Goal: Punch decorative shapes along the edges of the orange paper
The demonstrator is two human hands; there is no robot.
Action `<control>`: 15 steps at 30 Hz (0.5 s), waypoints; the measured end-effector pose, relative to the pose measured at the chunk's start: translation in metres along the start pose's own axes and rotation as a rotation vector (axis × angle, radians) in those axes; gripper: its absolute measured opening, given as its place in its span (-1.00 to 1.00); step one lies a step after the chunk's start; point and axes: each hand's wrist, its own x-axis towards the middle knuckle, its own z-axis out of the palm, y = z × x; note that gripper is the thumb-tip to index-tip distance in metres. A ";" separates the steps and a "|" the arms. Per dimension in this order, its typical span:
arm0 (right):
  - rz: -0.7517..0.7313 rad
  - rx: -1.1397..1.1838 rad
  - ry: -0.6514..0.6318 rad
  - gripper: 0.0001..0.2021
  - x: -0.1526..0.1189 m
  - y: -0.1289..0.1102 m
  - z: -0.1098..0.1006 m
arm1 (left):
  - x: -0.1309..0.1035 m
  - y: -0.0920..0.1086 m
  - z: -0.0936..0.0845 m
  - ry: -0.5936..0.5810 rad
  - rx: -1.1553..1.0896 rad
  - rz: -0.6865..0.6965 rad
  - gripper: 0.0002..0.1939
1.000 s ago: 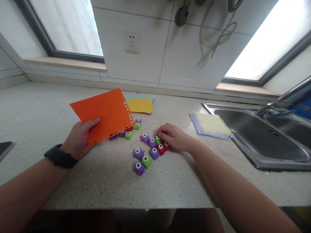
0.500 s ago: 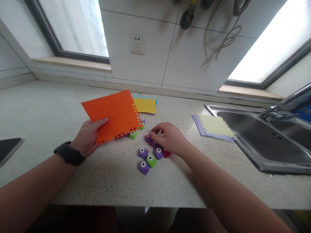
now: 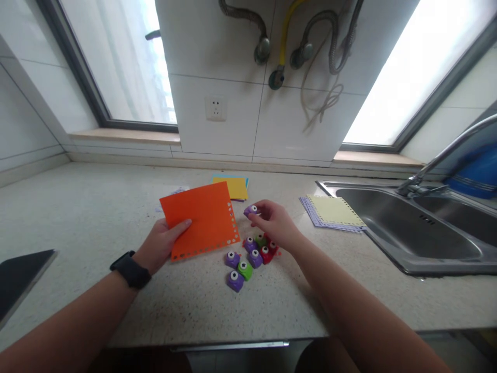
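Observation:
An orange sheet (image 3: 204, 220) is gripped by my left hand (image 3: 165, 238), thumb on top. Small punched holes run along its right and lower edges. Between the thumb and fingers of my right hand (image 3: 275, 223) is a purple craft punch (image 3: 251, 210), raised just right of the sheet. Below it, several more punches lie grouped on the counter: purple ones (image 3: 235, 280), a green one (image 3: 245, 270) and red ones (image 3: 266, 254).
Yellow and blue paper (image 3: 236, 188) lies behind the orange sheet. A stack of pale yellow and lilac punched sheets (image 3: 336, 211) sits beside the steel sink (image 3: 404, 228). A dark flat object (image 3: 23, 280) rests at the left.
My right hand has lifted a purple punch from the group. The view has tilted upward, and the orange sheet has shifted right, uncovering no punches beneath it.

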 end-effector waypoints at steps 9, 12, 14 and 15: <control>0.049 0.736 0.084 -0.65 -0.010 -0.011 -0.021 | -0.030 -0.009 0.025 -0.219 0.005 -0.179 -0.63; 0.046 0.774 0.090 -0.68 -0.012 -0.015 -0.023 | -0.035 -0.008 0.029 -0.262 0.067 -0.188 -0.69; 0.043 0.770 0.089 -0.67 -0.014 -0.016 -0.024 | -0.038 -0.005 0.032 -0.284 0.104 -0.184 -0.75; 0.039 0.771 0.085 -0.66 -0.015 -0.016 -0.025 | -0.040 -0.003 0.033 -0.298 0.126 -0.186 -0.77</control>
